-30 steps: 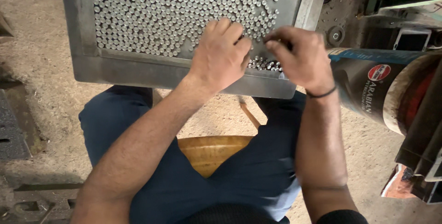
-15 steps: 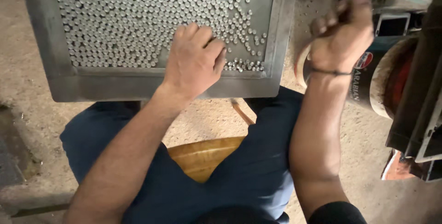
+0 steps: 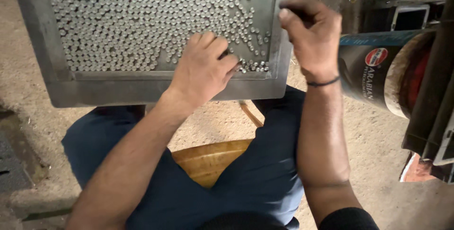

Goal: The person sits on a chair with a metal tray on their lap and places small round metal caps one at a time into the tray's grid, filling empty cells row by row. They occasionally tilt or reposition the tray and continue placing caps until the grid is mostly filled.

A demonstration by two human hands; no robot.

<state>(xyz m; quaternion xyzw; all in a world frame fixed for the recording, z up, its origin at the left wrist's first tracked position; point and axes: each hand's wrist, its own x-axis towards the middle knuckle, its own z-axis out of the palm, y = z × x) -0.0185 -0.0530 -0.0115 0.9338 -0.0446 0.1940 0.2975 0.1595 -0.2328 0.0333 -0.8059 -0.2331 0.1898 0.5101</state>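
1. The metal tray (image 3: 156, 88) rests across the person's knees, and its recess is packed with small upright metal pins (image 3: 123, 26); everything below is placed against this tray.
2. The left hand (image 3: 203, 69) lies palm-down on the pins near the tray's lower right corner, fingers curled loosely over them, gripping nothing that shows.
3. The right hand (image 3: 312, 36) is raised just off the tray's right rim, fingertips pinched together; whether it holds a pin I cannot tell.
4. To work well here, I judge it best to press lightly, keep the tray level, and seat each pin upright in the sparse patch by that corner.
5. Below the tray shows a yellow wooden stool (image 3: 208, 161) on a dusty concrete floor (image 3: 373, 130).
6. Right of the tray lies a dark can (image 3: 373, 76), and beyond it machine parts.
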